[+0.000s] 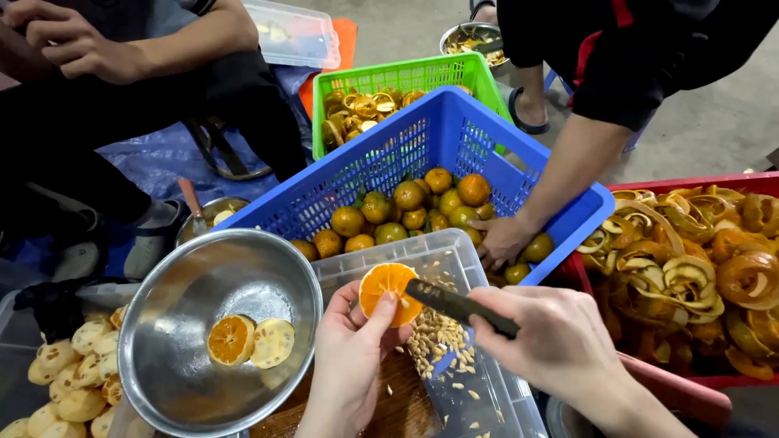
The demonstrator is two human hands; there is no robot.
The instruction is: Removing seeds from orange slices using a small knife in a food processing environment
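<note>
- The floor [714, 122] is bare grey concrete, seen at the far right and along the far edge.
- A crumpled blue tarp [154, 154] covers the floor at the far left.
- An orange mat [347, 36] lies on the floor at the far middle, partly hidden.
- A wooden board [398, 410] shows at the near edge.
- Light is even and soft, with faint shadows on the concrete.

Halved orange [388, 292]: cut face up, tilted, over clear seed-filled tub. Dark knife [458, 307] blade tip touching flesh.
</note>
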